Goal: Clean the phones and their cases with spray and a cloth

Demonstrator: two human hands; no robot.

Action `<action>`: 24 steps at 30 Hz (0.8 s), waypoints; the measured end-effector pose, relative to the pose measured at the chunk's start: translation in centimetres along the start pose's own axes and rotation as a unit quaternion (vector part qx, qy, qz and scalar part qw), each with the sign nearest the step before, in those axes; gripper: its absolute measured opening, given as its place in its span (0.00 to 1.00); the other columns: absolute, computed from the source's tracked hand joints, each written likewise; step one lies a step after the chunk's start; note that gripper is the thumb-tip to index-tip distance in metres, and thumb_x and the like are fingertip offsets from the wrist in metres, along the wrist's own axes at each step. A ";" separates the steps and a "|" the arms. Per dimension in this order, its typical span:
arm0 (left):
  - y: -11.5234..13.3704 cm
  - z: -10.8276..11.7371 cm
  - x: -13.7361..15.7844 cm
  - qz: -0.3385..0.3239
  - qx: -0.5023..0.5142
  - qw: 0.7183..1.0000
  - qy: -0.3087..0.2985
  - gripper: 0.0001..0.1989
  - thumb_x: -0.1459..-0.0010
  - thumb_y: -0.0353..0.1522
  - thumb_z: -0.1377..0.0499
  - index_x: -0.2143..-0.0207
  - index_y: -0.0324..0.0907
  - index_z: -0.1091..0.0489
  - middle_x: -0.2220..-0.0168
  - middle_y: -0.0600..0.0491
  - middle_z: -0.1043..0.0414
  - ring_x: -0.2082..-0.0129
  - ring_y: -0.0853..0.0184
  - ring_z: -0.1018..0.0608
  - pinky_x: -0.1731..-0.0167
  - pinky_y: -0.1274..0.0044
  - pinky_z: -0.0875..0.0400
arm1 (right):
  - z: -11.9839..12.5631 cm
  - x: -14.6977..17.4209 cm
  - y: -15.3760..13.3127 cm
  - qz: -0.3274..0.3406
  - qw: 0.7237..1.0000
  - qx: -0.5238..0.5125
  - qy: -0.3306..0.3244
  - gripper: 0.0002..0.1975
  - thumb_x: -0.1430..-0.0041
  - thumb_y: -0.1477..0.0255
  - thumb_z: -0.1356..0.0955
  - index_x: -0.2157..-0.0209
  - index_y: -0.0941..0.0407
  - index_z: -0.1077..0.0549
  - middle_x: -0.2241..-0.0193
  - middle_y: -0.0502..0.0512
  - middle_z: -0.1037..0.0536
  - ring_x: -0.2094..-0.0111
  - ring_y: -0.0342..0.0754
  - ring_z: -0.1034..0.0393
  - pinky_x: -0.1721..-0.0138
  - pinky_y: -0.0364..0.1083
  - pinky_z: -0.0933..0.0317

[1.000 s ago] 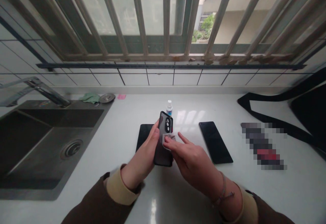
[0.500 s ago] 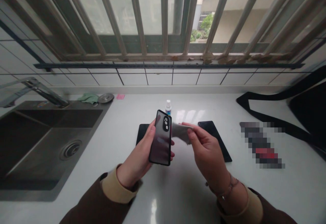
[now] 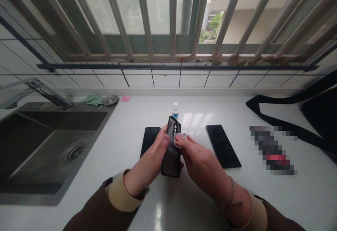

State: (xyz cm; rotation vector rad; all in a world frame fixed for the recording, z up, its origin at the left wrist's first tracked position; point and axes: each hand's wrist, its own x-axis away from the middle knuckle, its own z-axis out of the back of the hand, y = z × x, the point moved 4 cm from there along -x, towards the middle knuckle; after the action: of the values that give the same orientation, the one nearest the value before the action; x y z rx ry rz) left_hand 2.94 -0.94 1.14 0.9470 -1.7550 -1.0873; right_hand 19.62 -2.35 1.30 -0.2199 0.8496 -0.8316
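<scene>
A smoky, see-through phone case (image 3: pixel 170 162) with a black rim stands tilted above the counter, its camera cutouts at the upper right. My left hand (image 3: pixel 154 152) grips it by the left side, thumb on the edge and fingers behind. Pinched under the fingers of my right hand (image 3: pixel 202 157) is a small grey cloth (image 3: pixel 182 135), pressed against the case beside the cutouts. Partly behind my left hand lies a black phone (image 3: pixel 149 140). Another black slab, like a phone or small tablet (image 3: pixel 223 147), lies right of my right hand.
A small white bottle (image 3: pixel 175 110) stands just behind the case. At the left is a sink (image 3: pixel 52 161) with a faucet (image 3: pixel 50 92), a green cloth (image 3: pixel 92 100) and a metal drain lid (image 3: pixel 110 100). A black strap (image 3: pixel 276 119) and a blurred-out item (image 3: pixel 272 150) lie right.
My right hand has moved left and brought the cloth onto the case. The case has turned and now shows more edge-on, a little lower and to the right.
</scene>
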 end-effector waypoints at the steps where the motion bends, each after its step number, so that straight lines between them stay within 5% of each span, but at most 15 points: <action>1: 0.2 0.2 -0.1 -0.029 -0.018 0.999 0.024 0.40 0.28 0.56 0.43 0.22 0.53 0.48 0.37 0.39 0.25 0.55 0.51 0.14 0.57 0.62 0.17 | 0.1 0.0 -0.3 0.008 1.000 0.001 -0.001 0.22 0.27 0.83 0.39 0.39 0.56 0.26 0.42 0.65 0.16 0.39 0.56 0.20 0.32 0.64 0.28; 3: 0.7 0.7 -0.2 -0.097 -0.058 0.990 0.082 0.37 0.28 0.54 0.42 0.24 0.49 0.41 0.32 0.40 0.29 0.41 0.49 0.20 0.42 0.63 0.24 | 0.2 -0.1 -1.1 0.023 1.000 0.003 -0.009 0.20 0.28 0.83 0.39 0.40 0.56 0.26 0.43 0.66 0.15 0.40 0.57 0.19 0.32 0.64 0.28; 5: 1.1 0.9 -0.2 -0.136 -0.086 0.979 0.123 0.36 0.27 0.53 0.42 0.24 0.48 0.39 0.33 0.41 0.28 0.37 0.50 0.23 0.38 0.65 0.29 | 0.3 -0.1 -1.8 0.032 0.999 -0.002 -0.022 0.18 0.27 0.82 0.38 0.42 0.57 0.26 0.45 0.67 0.14 0.41 0.58 0.18 0.33 0.63 0.28; 10: 1.4 0.9 0.1 -0.118 -0.090 0.978 0.145 0.41 0.27 0.56 0.45 0.21 0.52 0.51 0.53 0.44 0.19 0.63 0.57 0.16 0.64 0.69 0.21 | 0.3 0.1 -2.9 0.014 0.997 -0.054 -0.054 0.15 0.27 0.80 0.38 0.46 0.57 0.24 0.49 0.65 0.12 0.47 0.58 0.15 0.36 0.60 0.25; 16: 1.2 0.7 0.3 -0.115 -0.108 0.979 0.131 0.43 0.28 0.57 0.45 0.20 0.55 0.55 0.52 0.45 0.21 0.64 0.57 0.15 0.67 0.68 0.19 | 0.5 0.0 -2.7 -0.097 0.979 -0.151 -0.100 0.13 0.24 0.74 0.37 0.49 0.56 0.20 0.58 0.60 0.12 0.59 0.58 0.13 0.57 0.54 0.21; 20: 1.0 1.0 0.3 -0.119 -0.162 0.971 0.131 0.41 0.26 0.56 0.47 0.19 0.54 0.55 0.51 0.45 0.20 0.62 0.58 0.17 0.62 0.68 0.22 | 0.7 -0.1 -2.1 -0.185 0.934 -0.295 -0.086 0.12 0.23 0.70 0.34 0.52 0.51 0.17 0.59 0.54 0.12 0.59 0.51 0.16 0.55 0.50 0.25; 24: 1.0 1.2 0.0 -0.117 -0.201 0.963 0.137 0.40 0.25 0.56 0.49 0.20 0.50 0.52 0.50 0.43 0.20 0.57 0.55 0.17 0.53 0.64 0.24 | -0.4 0.4 -1.1 -0.273 0.835 -0.473 -0.072 0.12 0.23 0.61 0.31 0.54 0.51 0.16 0.60 0.53 0.13 0.61 0.46 0.20 0.59 0.45 0.28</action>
State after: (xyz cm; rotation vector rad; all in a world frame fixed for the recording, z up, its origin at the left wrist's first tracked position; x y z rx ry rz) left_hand 1.72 -0.27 1.75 1.0051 -1.1613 -1.3299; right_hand 18.87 -3.33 1.34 -1.4435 1.0156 -0.8372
